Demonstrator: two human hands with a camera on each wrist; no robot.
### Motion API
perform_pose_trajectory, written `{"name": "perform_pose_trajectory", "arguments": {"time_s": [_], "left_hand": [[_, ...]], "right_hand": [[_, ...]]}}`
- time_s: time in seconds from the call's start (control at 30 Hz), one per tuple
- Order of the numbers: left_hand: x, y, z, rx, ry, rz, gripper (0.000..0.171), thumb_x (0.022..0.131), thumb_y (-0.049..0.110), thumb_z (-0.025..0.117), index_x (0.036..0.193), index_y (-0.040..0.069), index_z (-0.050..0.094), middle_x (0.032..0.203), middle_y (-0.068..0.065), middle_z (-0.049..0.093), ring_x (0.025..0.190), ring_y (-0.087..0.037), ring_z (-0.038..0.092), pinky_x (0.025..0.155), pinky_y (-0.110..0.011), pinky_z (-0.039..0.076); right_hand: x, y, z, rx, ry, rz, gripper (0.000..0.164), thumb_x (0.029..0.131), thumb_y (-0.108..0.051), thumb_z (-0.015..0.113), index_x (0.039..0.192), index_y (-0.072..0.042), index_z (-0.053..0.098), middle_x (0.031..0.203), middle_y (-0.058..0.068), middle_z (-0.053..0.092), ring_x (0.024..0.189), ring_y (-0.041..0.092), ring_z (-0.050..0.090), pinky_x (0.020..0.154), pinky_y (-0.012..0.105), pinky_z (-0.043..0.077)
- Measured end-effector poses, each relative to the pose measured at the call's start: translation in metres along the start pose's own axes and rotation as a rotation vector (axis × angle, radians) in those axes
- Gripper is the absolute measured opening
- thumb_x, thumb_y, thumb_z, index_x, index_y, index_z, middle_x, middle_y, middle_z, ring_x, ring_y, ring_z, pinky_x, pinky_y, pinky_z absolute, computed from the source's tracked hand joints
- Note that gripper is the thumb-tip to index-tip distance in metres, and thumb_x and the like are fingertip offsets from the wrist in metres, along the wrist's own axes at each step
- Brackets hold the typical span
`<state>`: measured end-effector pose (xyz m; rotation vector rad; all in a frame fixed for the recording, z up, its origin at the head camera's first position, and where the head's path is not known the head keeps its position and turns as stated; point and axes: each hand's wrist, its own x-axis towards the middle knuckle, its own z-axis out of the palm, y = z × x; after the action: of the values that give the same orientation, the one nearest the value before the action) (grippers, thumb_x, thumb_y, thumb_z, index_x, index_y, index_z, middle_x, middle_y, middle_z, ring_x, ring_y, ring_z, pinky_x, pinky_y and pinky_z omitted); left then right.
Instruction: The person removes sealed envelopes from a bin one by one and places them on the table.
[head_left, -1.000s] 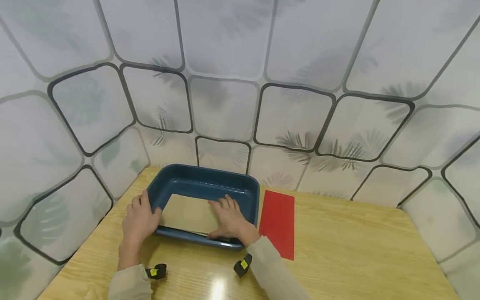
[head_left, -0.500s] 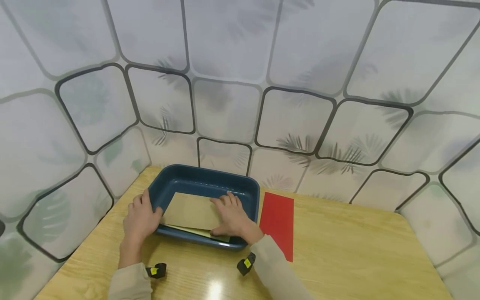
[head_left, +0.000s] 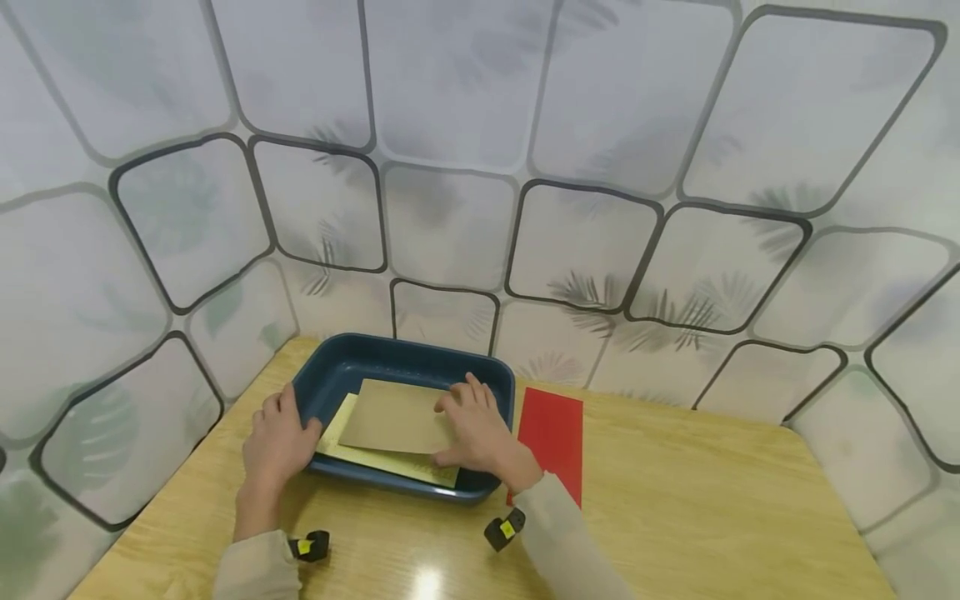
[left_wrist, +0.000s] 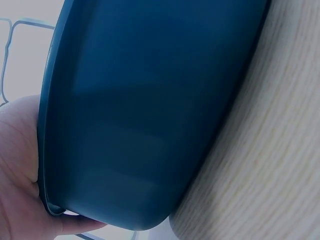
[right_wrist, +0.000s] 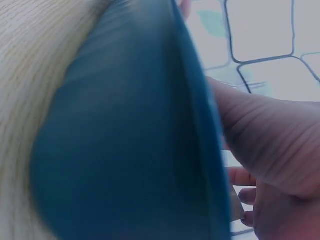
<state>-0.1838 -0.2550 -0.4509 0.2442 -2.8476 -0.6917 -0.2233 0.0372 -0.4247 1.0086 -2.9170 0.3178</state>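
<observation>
A deep blue rectangular tray (head_left: 408, 350) stands on the wooden table. My left hand (head_left: 276, 437) holds its left rim; in the left wrist view the palm and a finger of that hand (left_wrist: 20, 170) lie along the tray's edge. Inside the tray, my right hand (head_left: 480, 429) grips the right side of a thin tan sheet (head_left: 397, 417) between thumb and fingers. Beneath the tan sheet a pale yellow sheet (head_left: 375, 458) shows along its left and near edges. The tray wall (right_wrist: 130, 140) hides most of the sheets in the right wrist view.
A red rectangular sheet (head_left: 553, 429) lies on the table (head_left: 697, 500), close to the tray's right side and partly behind the right forearm. Patterned wall panels (head_left: 442, 225) rise behind and to the left. Each wrist wears a small black device (head_left: 504, 529).
The right hand has shifted rightward and slightly away with the tan sheet, uncovering more of the yellow sheet beneath. The left hand stays at the tray's left rim.
</observation>
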Motion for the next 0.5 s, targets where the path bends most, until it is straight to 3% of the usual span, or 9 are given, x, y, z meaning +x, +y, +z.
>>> {"name": "perform_pose_trajectory", "arguments": {"time_s": [0.33, 0.5], "left_hand": [[0.001, 0.002, 0.0, 0.012, -0.003, -0.004, 0.069, 0.088, 0.023, 0.044, 0.14, -0.011, 0.013, 0.131, -0.04, 0.027, 0.114, -0.056, 0.028, 0.076, -0.072, 0.037], [0.0, 0.002, 0.001, 0.01, -0.006, -0.016, 0.069, 0.088, 0.022, 0.044, 0.14, -0.011, 0.013, 0.131, -0.04, 0.027, 0.114, -0.056, 0.028, 0.076, -0.072, 0.037]], "right_hand": [[-0.023, 0.017, -0.012, 0.06, 0.077, 0.065, 0.052, 0.068, -0.046, 0.072, 0.107, -0.018, 0.054, 0.135, 0.015, 0.039, 0.134, 0.036, 0.011, 0.106, 0.06, 0.017], [-0.038, 0.026, -0.018, 0.109, 0.16, 0.08, 0.047, 0.067, -0.041, 0.073, 0.102, -0.015, 0.055, 0.131, 0.018, 0.041, 0.132, 0.04, 0.014, 0.104, 0.061, 0.019]]}}
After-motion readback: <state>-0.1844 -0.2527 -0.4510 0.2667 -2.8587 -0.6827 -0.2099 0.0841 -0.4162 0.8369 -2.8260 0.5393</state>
